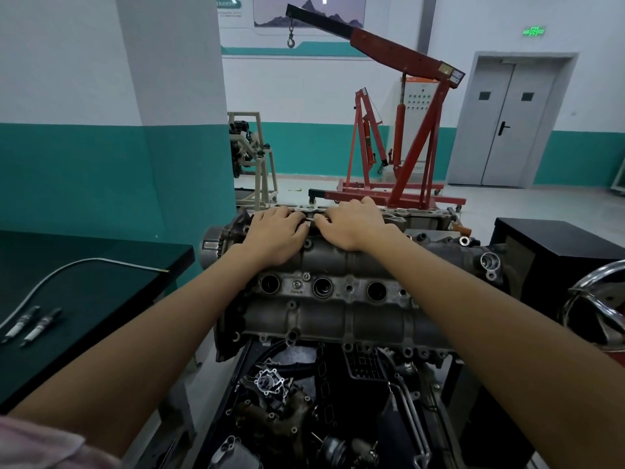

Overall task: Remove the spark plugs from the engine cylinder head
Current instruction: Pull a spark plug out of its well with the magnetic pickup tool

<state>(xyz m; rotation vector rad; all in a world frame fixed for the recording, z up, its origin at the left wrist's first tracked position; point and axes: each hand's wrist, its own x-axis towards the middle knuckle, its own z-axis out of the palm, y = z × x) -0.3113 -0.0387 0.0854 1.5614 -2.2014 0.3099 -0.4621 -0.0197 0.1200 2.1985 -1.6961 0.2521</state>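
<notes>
On the dark table (101,265) at the left, two spark plugs (32,324) are laid side by side, well apart from the engine. Further right, the cylinder head (338,319) is seen with three open plug wells (323,287) in a row running left to right, each bore pointing up toward the viewer. Beyond that row, the left hand (274,231) and the right hand (355,225) are rested on the far upper edge of the head, fingertips nearly meeting over a small dark part — what is held, if anything, cannot be told. The wells lie nearer the body than both hands — the left well nearer the left hand.
</notes>
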